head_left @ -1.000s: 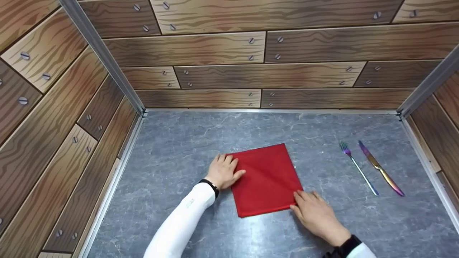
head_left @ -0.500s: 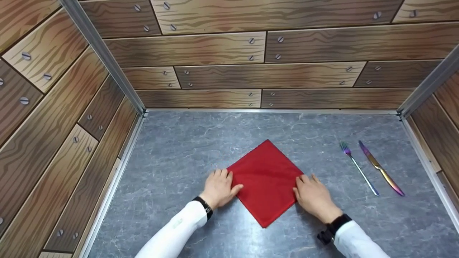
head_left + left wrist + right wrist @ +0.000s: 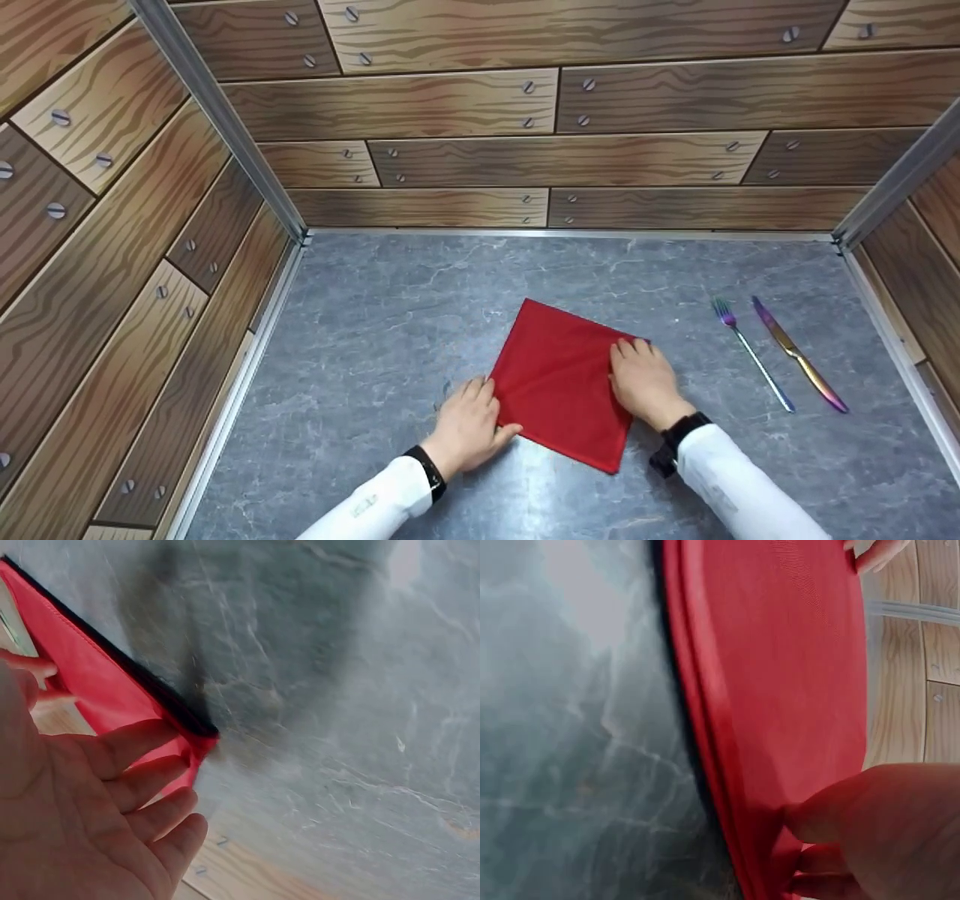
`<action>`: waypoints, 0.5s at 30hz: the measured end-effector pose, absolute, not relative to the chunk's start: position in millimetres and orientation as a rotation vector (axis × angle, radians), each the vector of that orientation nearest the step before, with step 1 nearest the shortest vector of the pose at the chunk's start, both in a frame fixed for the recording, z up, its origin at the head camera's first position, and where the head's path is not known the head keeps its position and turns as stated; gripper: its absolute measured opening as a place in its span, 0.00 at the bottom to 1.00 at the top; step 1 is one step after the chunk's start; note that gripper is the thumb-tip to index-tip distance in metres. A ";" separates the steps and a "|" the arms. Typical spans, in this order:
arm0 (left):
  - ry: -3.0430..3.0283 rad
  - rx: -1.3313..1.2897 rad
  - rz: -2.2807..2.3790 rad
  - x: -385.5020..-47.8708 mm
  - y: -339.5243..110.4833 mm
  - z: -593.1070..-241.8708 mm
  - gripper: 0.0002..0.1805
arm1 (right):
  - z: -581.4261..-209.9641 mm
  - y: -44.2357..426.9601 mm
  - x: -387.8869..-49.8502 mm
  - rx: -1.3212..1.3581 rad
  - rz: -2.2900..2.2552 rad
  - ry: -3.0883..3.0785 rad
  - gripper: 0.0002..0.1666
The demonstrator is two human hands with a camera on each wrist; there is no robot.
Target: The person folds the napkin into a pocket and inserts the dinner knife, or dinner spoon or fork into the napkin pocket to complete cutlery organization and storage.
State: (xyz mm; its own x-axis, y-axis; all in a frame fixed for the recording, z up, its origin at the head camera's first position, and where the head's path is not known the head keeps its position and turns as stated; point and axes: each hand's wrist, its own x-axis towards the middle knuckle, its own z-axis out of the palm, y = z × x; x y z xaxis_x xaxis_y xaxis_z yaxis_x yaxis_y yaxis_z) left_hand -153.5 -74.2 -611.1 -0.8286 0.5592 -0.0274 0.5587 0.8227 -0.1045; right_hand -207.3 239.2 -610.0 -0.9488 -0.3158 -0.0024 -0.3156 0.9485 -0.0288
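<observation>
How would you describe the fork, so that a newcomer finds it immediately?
On the grey marbled table, look to the right of the red cloth. The fork lies there, just left of the knife, its tines at the far end. What sets it apart is those green-and-purple tines and its thin handle; the knife has a blade and a golden handle.

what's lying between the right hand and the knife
In the head view, the fork lies between the right hand and the knife, with bare tabletop on either side of it.
</observation>
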 end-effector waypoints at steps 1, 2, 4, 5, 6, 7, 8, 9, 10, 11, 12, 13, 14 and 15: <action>-2.988 -0.926 0.166 -152.0 -73.7 -611.4 0.39 | -610.1 238.4 -209.8 -0.501 -0.052 3.090 0.29; -2.980 -0.935 0.161 -150.4 -73.4 -611.5 0.38 | -610.5 238.1 -212.4 -0.501 -0.058 3.085 0.29; -2.968 -0.947 0.145 -147.5 -72.6 -611.7 0.36 | -611.0 237.4 -217.0 -0.506 -0.082 3.078 0.29; -2.961 -0.952 0.138 -146.2 -72.2 -612.0 0.35 | -611.5 237.3 -219.3 -0.509 -0.096 3.074 0.29; -2.952 -0.958 0.140 -144.9 -71.8 -612.4 0.34 | -611.9 237.0 -221.6 -0.515 -0.110 3.072 0.29; -2.945 -0.964 0.139 -143.6 -71.6 -612.9 0.34 | -611.8 236.4 -223.8 -0.523 -0.116 3.066 0.29; -2.940 -0.969 0.140 -142.4 -71.4 -613.2 0.33 | -612.1 236.0 -226.0 -0.529 -0.124 3.056 0.30; -2.938 -0.973 0.145 -141.6 -71.1 -613.8 0.33 | -612.5 235.5 -228.2 -0.536 -0.135 3.047 0.30; -2.938 -0.980 0.154 -140.8 -71.0 -614.6 0.33 | -612.6 234.6 -230.4 -0.541 -0.145 3.036 0.30; -2.939 -0.989 0.165 -140.1 -70.9 -615.3 0.33 | -613.0 233.8 -232.7 -0.548 -0.149 3.025 0.31; -2.941 -0.997 0.176 -139.7 -70.9 -615.9 0.33 | -613.4 232.9 -235.0 -0.554 -0.154 3.012 0.31; -2.945 -1.006 0.185 -139.6 -71.0 -616.7 0.32 | -613.6 232.0 -237.1 -0.560 -0.158 2.999 0.32; -2.947 -1.015 0.191 -139.8 -71.1 -617.6 0.32 | -614.5 231.4 -239.3 -0.564 -0.164 2.988 0.32; -2.948 -1.023 0.192 -140.4 -71.2 -618.6 0.32 | -614.9 230.5 -241.3 -0.569 -0.171 2.978 0.33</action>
